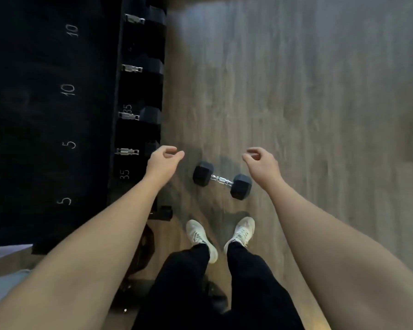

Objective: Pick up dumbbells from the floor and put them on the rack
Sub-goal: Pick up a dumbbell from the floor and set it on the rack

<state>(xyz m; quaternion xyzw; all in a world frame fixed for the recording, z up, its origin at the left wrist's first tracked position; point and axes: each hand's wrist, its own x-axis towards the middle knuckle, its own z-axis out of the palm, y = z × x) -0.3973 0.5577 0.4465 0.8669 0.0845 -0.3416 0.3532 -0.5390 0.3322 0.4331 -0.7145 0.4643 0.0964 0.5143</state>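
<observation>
One hex-head dumbbell (222, 180) lies on the wood floor (296, 103), just ahead of the person's white shoes (221, 234) and a little to the right of the rack (138, 91). Its chrome handle runs on a slant, the left head farther from the feet and the right head nearer. It rests free, nothing touching it. Step in hand, as judged: the approach before the pick-up, grasp not yet made. Left hand (163, 158) hangs above the floor close to the rack's front edge, loosely curled, thumb and fingers apart, holding nothing. Right hand (260, 160) is in a mirror pose over the floor to the right of the dumbbell, likewise half-open and empty. Both forearms reach forward and down from the camera, the dumbbell lying between the two hands in the view; the height of the hands above the floor cannot be read. The next move likely calls for a bend or squat, one hand brought down over the chrome handle between the heads, with the wrist turned to match its slant, then a full wrap before lifting. Rack at left carries several dumbbells with chrome handles visible on a lower tier; the dark top surface shows markings 10, 10, 5, 5, and 35 appears lower down. The weight marking on the floor dumbbell is not legible, so its slot cannot be told.
</observation>
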